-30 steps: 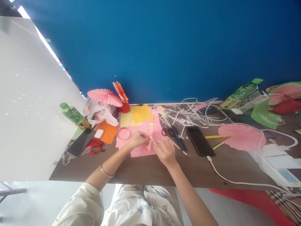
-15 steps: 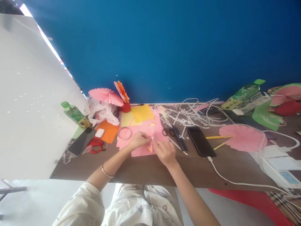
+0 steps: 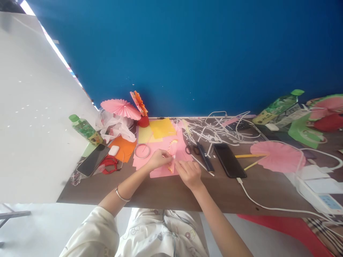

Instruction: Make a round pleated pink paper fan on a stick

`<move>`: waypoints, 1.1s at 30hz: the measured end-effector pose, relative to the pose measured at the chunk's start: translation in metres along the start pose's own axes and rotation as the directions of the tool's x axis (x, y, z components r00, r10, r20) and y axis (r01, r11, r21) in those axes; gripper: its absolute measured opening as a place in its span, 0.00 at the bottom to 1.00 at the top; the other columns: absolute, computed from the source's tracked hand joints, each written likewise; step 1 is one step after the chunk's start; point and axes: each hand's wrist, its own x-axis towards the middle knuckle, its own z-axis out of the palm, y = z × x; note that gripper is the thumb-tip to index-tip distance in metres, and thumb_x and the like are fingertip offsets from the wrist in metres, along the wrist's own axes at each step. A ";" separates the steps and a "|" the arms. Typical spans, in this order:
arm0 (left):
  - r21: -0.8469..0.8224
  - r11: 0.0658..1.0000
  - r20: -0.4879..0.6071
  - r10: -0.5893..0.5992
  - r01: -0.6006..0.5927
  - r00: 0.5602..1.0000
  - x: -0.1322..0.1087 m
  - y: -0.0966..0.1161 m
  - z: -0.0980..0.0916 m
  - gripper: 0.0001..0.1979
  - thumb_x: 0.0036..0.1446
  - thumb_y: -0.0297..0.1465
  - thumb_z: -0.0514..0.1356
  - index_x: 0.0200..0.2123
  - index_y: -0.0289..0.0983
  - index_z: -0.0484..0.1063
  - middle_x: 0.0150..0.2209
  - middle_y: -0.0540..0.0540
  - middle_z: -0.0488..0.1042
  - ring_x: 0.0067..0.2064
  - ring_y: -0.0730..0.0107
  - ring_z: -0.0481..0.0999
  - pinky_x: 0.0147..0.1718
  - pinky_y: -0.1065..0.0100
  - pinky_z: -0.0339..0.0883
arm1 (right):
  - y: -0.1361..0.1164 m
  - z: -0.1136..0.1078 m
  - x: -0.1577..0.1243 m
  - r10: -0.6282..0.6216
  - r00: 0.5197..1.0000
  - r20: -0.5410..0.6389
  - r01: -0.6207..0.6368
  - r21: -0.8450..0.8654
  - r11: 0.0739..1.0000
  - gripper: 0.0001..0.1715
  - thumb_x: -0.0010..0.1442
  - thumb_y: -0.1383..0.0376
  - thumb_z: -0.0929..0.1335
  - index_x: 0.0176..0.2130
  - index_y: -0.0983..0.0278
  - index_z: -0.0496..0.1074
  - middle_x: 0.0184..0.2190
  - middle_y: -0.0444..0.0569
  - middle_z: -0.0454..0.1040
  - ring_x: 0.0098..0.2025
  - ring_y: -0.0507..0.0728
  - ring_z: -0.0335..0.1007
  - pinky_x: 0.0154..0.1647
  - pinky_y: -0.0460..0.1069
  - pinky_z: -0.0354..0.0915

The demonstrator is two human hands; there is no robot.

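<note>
Head cam: person's L hand [image 3: 158,159] is pinched on folded pink paper [image 3: 173,146] w/ yellowish edging, R hand [image 3: 189,172] close by, grip unclear, over pink sheets [image 3: 143,164] on the surface [image 3: 166,192]; prob. light, easily creased, best held mid-fold.

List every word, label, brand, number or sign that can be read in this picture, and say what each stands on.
None can be read.
Left green-capped plastic bottle: label too blurred.
Right green-capped plastic bottle: label marks too blurred.
White rectangular plastic power strip: any print too small.
Pink paper piece with scalloped yellow edge: no writing visible.
</note>
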 end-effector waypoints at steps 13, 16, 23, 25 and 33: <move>0.043 0.999 0.006 0.024 -0.024 1.000 0.001 -0.003 0.000 0.04 0.46 0.28 0.60 0.24 0.32 0.71 0.25 0.46 0.75 0.27 0.71 0.75 0.31 0.70 0.69 | 0.000 0.000 0.005 -0.003 0.999 0.037 -0.001 0.113 0.994 0.09 0.55 0.73 0.67 0.37 0.63 0.72 0.38 0.48 0.76 0.36 0.54 0.69 0.37 0.50 0.56; 0.047 0.998 0.009 0.031 -0.031 0.999 0.001 -0.002 -0.001 0.04 0.47 0.28 0.60 0.25 0.32 0.72 0.25 0.45 0.75 0.28 0.71 0.75 0.31 0.70 0.69 | 0.000 0.000 0.004 -0.010 0.999 0.043 0.005 0.135 0.991 0.10 0.55 0.74 0.66 0.38 0.63 0.72 0.39 0.48 0.76 0.38 0.54 0.69 0.39 0.50 0.57; 0.060 0.998 0.016 0.014 -0.015 1.000 -0.001 0.000 -0.003 0.05 0.46 0.28 0.61 0.25 0.31 0.72 0.25 0.46 0.75 0.27 0.72 0.75 0.30 0.71 0.69 | 0.002 0.000 0.006 -0.025 0.997 0.069 0.009 0.213 0.977 0.08 0.56 0.73 0.65 0.36 0.64 0.72 0.40 0.49 0.76 0.42 0.54 0.70 0.45 0.52 0.57; 0.068 0.997 0.020 0.024 -0.025 1.000 -0.001 0.000 -0.004 0.05 0.46 0.28 0.61 0.25 0.31 0.72 0.25 0.46 0.75 0.27 0.72 0.74 0.30 0.71 0.69 | 0.003 -0.001 0.006 -0.028 0.997 0.076 0.011 0.212 0.977 0.08 0.57 0.74 0.65 0.36 0.65 0.72 0.40 0.50 0.76 0.42 0.54 0.70 0.46 0.52 0.57; 0.039 0.998 0.054 0.056 -0.058 0.997 0.002 -0.003 -0.004 0.05 0.47 0.28 0.59 0.24 0.32 0.70 0.24 0.46 0.74 0.26 0.72 0.74 0.29 0.70 0.69 | 0.005 -0.003 0.007 -0.057 0.992 0.116 0.031 0.210 0.977 0.10 0.57 0.74 0.64 0.37 0.64 0.72 0.41 0.50 0.76 0.41 0.55 0.71 0.45 0.54 0.58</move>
